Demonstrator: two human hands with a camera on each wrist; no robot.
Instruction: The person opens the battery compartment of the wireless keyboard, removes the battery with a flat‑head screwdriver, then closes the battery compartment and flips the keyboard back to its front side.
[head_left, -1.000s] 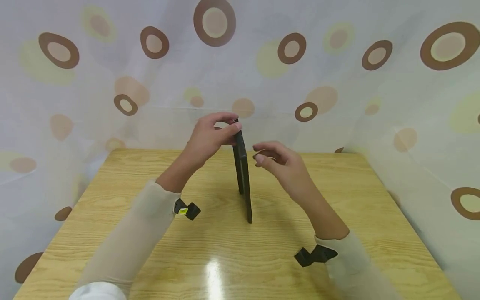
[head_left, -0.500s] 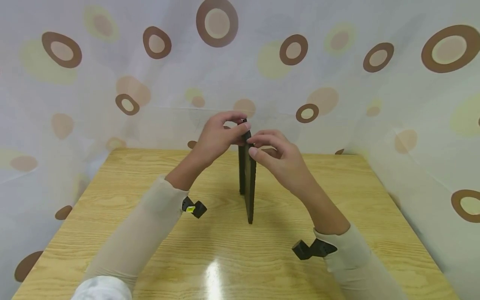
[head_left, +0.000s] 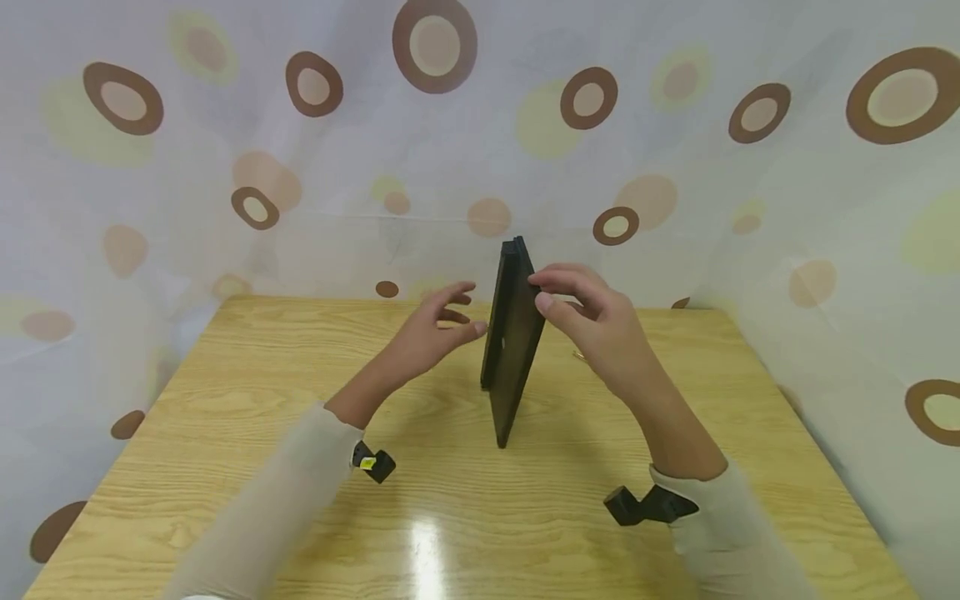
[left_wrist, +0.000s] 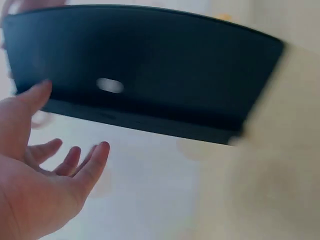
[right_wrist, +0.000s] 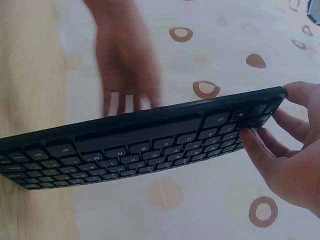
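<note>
A black keyboard (head_left: 512, 342) stands on its long edge near the middle of the wooden table (head_left: 225, 433), with its top tilted a little toward the right. The right hand (head_left: 596, 321) pinches the upper edge of the keyboard between thumb and curled fingers; in the right wrist view the fingertips (right_wrist: 252, 142) lie on the keys at the end of the board, so the key side faces to the right. The left hand (head_left: 435, 333) is just beside the smooth back of the keyboard, with fingers spread and relaxed, and it holds nothing. In the left wrist view the picture is blurred, so I cannot tell if one fingertip (left_wrist: 42, 90) touches the back or is only very near.

I judge that the step in hand is the turning or laying down of the keyboard, with only the right hand carrying it. The lower edge rests on the table and works like a hinge. The next move calls for a firm pinch at the top and a slow lowering, because the bottom edge may slide on the shiny surface. The left hand is well placed to support the back.
</note>
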